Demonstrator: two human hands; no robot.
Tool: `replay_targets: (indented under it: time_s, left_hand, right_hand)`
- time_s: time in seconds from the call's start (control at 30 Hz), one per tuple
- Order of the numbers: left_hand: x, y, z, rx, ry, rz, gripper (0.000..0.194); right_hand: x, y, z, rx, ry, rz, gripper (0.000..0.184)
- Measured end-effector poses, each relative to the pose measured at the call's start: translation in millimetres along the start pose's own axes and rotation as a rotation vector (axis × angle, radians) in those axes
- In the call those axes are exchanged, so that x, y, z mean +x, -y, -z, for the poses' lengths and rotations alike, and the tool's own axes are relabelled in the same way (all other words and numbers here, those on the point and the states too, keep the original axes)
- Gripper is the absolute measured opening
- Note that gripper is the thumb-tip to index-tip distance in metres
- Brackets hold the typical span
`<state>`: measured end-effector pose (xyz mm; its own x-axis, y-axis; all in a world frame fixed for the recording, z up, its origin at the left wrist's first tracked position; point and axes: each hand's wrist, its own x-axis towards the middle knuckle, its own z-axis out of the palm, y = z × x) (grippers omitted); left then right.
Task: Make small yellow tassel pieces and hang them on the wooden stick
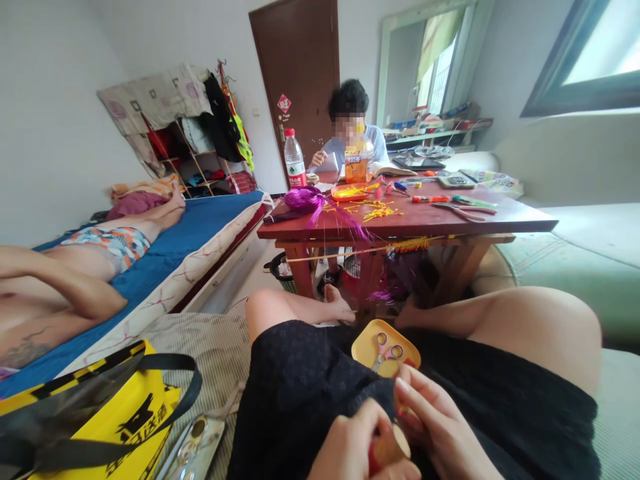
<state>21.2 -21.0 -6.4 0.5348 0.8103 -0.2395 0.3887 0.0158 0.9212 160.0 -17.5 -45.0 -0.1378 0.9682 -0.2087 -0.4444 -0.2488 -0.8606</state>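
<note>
Low in the view, over the dark shorts, my left hand (345,443) is closed around a small rounded object (393,450) with a tan end and a red side; its kind is unclear. Close beside it, my right hand (437,420) has thumb and fingertips pressed together. A bit of red shows near those fingers, but what they pinch is too small to make out. Just beyond my hands, a yellow tray (359,350) rests on my lap. Inside it lie pink-handled scissors (384,348), and something red shows at its near right corner.
Ahead stands a red table (310,229) with purple strands (306,200), yellow pieces (383,212), pliers (457,211), and bottles (295,160). Behind it sits a person (375,137). Another person lies on the bed (215,220) at left. A yellow bag (125,427) is nearby.
</note>
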Motion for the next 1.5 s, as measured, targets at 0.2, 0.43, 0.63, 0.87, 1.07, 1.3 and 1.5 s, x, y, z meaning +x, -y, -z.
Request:
replay_targets:
  time_s: [0.2, 0.43, 0.63, 0.87, 1.07, 1.3, 1.5]
  left_hand:
    - [15, 5, 4.9, -0.556, -0.085, 0.056, 0.048]
    - [6, -15, 15.7, 0.403, 0.12, -0.149, 0.027]
    - [-1, -18, 6.6, 0.909, 0.312, 0.107, 0.034]
    - [-10, -20, -3.4, 0.928, 0.353, 0.22, 0.08]
    - [-8, -21, -3.4, 0.938, 0.345, 0.217, 0.078]
    - [-9, -22, -4.0, 0.954, 0.347, 0.22, 0.077]
    - [-5, -11, 1.0, 0.833, 0.229, 0.176, 0.068]
  right_hand:
    - [-4, 2, 6, -0.854, 0.156, 0.679, 0.022]
    - [-9, 43, -16, -1.032, 0.274, 0.381, 0.025]
    - [-8, 15, -16, -0.295, 0.221, -0.075, 0.043]
    - [-8, 1, -15, -0.165, 0.178, -0.114, 0.046]
    - [-8, 2, -15, -0.147, 0.146, -0.098, 0.046]
    - [-5, 0, -14, -0.123, 0.168, -0.108, 0.047]
    - [-6, 7, -10, 0.034, 0.124, -0.093, 0.042]
